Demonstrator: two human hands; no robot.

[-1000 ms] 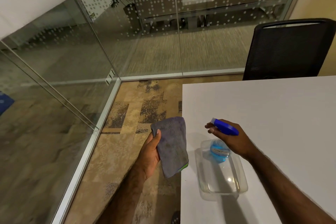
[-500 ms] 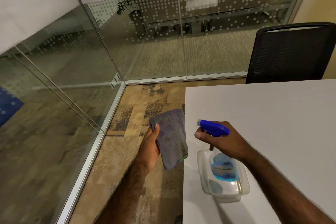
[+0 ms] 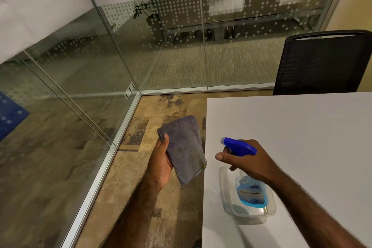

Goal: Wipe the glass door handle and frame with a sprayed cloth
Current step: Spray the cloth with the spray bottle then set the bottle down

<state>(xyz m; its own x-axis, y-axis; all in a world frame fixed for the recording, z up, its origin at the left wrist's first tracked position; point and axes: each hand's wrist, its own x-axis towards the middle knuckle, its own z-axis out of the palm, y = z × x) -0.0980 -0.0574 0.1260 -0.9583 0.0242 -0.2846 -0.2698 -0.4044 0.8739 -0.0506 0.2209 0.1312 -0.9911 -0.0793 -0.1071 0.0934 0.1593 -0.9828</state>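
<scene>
— Status of the cloth?

— I see the grey cloth folded in my left hand, held over the carpet just left of the table. My right hand grips the spray bottle, nozzle aimed at the cloth, above a clear tub.

— Step?

— Wetting the cloth, I judge. Next: squeeze the trigger, then carry the cloth to the door.

— Surroundings?

— White table, black chair far right, glass walls left and beyond. No handle identified.
</scene>
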